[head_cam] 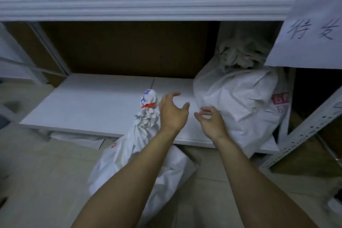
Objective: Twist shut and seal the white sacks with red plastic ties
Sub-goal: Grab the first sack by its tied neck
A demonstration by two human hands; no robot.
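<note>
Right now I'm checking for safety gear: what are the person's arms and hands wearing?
Nothing that shows. Both forearms are bare up to the bottom edge of the picture, with no sleeves in view. The left hand and right hand wear no gloves, and no watch, ring or wristband is visible.

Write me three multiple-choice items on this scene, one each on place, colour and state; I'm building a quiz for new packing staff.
1. Where does the untied white woven sack sit?
A. on the low white shelf board
B. on the top shelf
C. on the tiled floor

2. What colour is the plastic tie round the floor sack's twisted neck?
A. blue
B. red
C. green

3. How are the hands?
A. both gripping ties
B. one holding scissors
C. both open, holding nothing

Key: 1 A, it rests on that board at right; 2 B, the band is red; 3 C, left hand and right hand show spread, bare fingers.
</note>
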